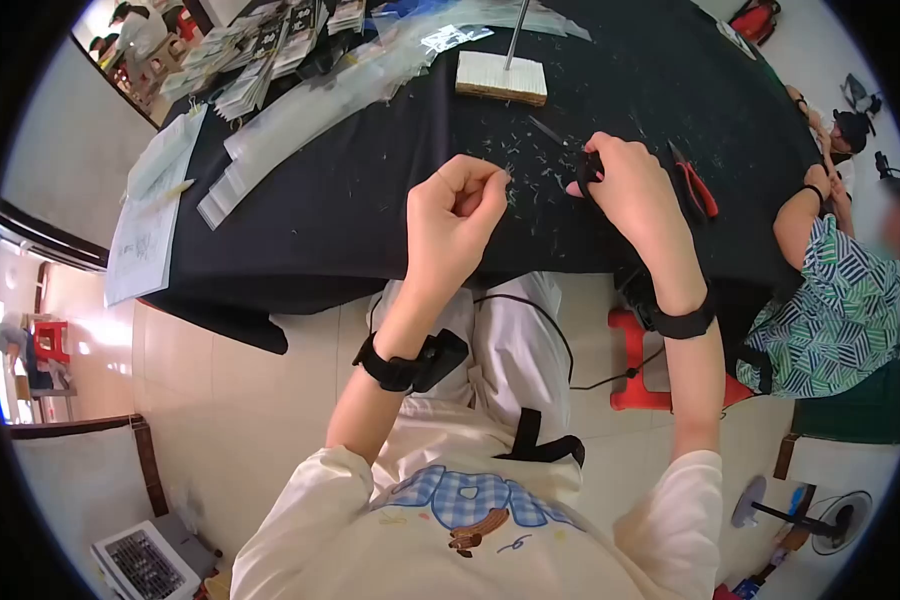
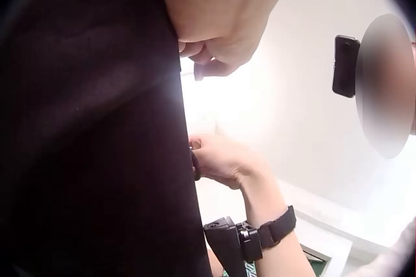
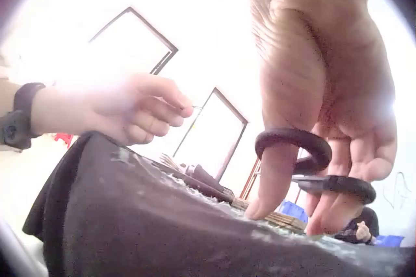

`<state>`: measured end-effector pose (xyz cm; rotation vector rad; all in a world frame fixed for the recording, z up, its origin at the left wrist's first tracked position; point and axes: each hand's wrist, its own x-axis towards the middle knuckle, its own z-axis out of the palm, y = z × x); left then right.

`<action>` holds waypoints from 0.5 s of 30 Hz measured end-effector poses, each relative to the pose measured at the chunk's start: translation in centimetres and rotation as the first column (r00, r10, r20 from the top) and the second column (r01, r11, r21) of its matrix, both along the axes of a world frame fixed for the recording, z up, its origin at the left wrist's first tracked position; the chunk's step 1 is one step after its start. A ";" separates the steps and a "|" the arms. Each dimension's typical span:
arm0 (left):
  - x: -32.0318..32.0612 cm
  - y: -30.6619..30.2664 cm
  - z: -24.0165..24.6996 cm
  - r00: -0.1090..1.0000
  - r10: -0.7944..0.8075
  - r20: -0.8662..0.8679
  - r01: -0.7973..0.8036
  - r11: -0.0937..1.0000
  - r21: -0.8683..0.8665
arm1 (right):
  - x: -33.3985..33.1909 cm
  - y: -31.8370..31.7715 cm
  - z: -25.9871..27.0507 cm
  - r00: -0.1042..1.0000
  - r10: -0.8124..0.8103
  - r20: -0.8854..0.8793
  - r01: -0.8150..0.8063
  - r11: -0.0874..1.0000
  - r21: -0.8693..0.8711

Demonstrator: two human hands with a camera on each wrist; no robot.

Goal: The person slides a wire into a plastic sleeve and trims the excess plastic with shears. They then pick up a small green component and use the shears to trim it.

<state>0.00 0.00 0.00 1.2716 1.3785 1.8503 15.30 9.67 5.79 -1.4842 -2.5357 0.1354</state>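
Observation:
My right hand (image 1: 630, 185) grips scissors with black handle loops (image 3: 296, 144); in the right wrist view one loop circles the thumb and the other goes round a finger. Their slim blades (image 1: 548, 131) point away to the upper left, low over the black tablecloth. To the left, my left hand (image 1: 455, 215) is raised with thumb and forefinger pinched together. A thin, short strand (image 3: 197, 107) sticks out from those fingertips; its kind cannot be made out. Small pale clippings (image 1: 540, 185) lie scattered between and beyond both hands.
Red-handled pliers (image 1: 698, 190) lie right of my right hand. Beyond the hands, a metal rod (image 1: 517, 35) stands in a pale block (image 1: 500, 78). Clear plastic sleeves (image 1: 300, 120), packets (image 1: 270, 50) and papers (image 1: 150, 220) cover the left side. Another person (image 1: 830, 290) sits at right.

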 end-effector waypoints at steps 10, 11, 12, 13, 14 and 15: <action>0.2 0.0 0.0 0.999 0.008 -0.041 -0.008 1.000 0.003 | 0.3 1.7 0.1 0.971 0.239 0.005 -0.237 0.967 -0.089; 0.2 -0.1 0.1 0.999 0.006 -0.045 -0.006 1.000 -0.010 | 0.4 2.1 0.2 0.972 0.236 0.005 -0.235 0.969 -0.078; 0.2 -0.2 0.2 0.999 0.005 -0.049 -0.006 1.000 -0.024 | 0.5 2.4 0.3 0.975 0.222 0.027 -0.218 0.971 -0.094; 0.2 -0.2 0.3 0.999 0.004 -0.052 -0.005 1.000 -0.016 | 0.5 2.6 0.5 0.977 0.206 0.048 -0.200 0.973 -0.111; 0.3 -0.2 0.4 0.997 0.029 -0.074 -0.030 0.999 -0.014 | 0.6 2.8 0.6 0.978 0.203 0.047 -0.198 0.975 -0.103; 0.3 -0.1 0.6 0.994 0.054 -0.097 -0.056 0.998 -0.011 | 0.6 3.1 0.8 0.982 0.176 0.062 -0.165 0.975 -0.146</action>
